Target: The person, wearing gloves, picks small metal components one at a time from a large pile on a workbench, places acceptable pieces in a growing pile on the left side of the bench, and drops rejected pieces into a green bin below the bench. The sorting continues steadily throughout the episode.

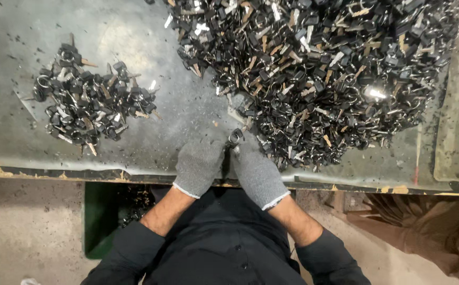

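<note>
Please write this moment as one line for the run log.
left hand: gloved, on small black ringed part | right hand: gloved, same part | large pile beyond | small pile left | metal table

Grey gloves [200, 163] — black keys [314, 68]

Workbench [134, 31] here is a grey, scuffed metal-looking sheet with a worn, chipped front edge. Sitting right on it: a huge pile [324, 74] of small black parts with rings and tan bits on the right side, and a much smaller pile [89, 103] of the same stuff off to the left, well apart. Loose specks scattered around too.
</note>
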A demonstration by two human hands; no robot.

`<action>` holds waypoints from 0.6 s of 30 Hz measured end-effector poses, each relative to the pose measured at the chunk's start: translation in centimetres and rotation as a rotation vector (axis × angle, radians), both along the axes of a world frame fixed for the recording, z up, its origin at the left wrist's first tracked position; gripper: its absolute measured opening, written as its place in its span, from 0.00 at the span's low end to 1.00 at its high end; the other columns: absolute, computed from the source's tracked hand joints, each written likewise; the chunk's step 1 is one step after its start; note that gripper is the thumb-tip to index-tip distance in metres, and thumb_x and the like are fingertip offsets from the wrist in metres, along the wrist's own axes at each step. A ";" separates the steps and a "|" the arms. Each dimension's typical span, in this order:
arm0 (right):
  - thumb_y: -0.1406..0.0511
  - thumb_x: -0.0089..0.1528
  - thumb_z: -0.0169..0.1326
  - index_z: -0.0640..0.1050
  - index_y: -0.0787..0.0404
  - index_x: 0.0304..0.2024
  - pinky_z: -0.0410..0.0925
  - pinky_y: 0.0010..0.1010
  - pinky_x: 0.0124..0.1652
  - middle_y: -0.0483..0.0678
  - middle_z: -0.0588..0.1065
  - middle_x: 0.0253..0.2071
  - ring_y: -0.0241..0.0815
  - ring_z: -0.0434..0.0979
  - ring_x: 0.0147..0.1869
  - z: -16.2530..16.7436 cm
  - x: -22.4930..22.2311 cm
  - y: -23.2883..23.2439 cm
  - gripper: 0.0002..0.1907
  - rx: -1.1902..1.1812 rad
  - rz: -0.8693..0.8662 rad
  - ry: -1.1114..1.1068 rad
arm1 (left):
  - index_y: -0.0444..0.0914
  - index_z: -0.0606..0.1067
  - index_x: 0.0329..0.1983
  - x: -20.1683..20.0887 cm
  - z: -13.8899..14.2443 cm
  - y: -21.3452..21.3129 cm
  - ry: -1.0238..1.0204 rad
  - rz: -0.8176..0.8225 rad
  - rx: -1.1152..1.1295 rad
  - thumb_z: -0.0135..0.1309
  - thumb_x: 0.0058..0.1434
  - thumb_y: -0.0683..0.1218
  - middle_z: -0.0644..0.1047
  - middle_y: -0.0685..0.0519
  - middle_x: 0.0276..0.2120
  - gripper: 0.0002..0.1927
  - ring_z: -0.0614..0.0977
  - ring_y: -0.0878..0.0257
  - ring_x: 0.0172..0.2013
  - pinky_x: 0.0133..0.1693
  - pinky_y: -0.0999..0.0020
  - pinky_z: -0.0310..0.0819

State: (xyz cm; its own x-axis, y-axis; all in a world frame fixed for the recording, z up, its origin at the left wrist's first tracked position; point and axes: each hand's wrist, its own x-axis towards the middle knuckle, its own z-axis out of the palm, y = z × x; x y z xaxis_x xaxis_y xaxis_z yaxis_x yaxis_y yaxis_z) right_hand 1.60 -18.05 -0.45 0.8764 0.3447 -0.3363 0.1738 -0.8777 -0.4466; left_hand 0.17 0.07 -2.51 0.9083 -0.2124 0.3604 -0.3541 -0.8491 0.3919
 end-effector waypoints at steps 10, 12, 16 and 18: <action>0.63 0.66 0.50 0.68 0.68 0.56 0.77 0.47 0.36 0.67 0.74 0.54 0.59 0.83 0.42 0.9 -0.5 1.0 0.20 -0.116 0.053 -0.076 | 0.40 0.77 0.31 -0.2 -0.8 0.1 0.061 -0.043 -0.110 0.61 0.52 0.42 0.75 0.47 0.26 0.05 0.80 0.46 0.29 0.32 0.50 0.74; 0.60 0.66 0.52 0.68 0.70 0.52 0.77 0.46 0.37 0.73 0.73 0.53 0.60 0.83 0.38 0.9 -0.1 1.0 0.20 -0.013 0.117 -0.021 | 0.40 0.77 0.31 -0.3 -0.9 0.1 0.050 -0.054 -0.118 0.60 0.53 0.41 0.75 0.48 0.25 0.04 0.79 0.47 0.28 0.32 0.50 0.74; 0.56 0.72 0.45 0.69 0.66 0.51 0.75 0.47 0.34 0.62 0.80 0.37 0.59 0.83 0.37 0.7 0.4 1.1 0.18 -0.177 -0.044 0.136 | 0.39 0.76 0.30 -0.1 -0.5 -0.1 0.047 -0.003 -0.107 0.63 0.53 0.44 0.75 0.46 0.26 0.07 0.79 0.47 0.27 0.30 0.50 0.73; 0.59 0.72 0.45 0.70 0.69 0.47 0.78 0.44 0.30 0.62 0.78 0.33 0.57 0.84 0.33 0.9 0.6 1.0 0.17 -0.201 0.094 0.014 | 0.39 0.75 0.32 0.0 0.2 -0.1 0.085 0.003 -0.108 0.63 0.53 0.45 0.76 0.45 0.29 0.08 0.79 0.46 0.27 0.30 0.50 0.73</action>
State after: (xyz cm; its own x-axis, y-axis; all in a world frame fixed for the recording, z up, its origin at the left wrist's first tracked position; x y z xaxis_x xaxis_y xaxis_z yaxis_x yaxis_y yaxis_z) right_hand 2.16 -17.09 0.41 0.8383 0.3492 -0.4186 0.2537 -0.9296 -0.2674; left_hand 0.13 -0.02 -2.36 0.9373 -0.1734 0.3023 -0.3127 -0.8015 0.5096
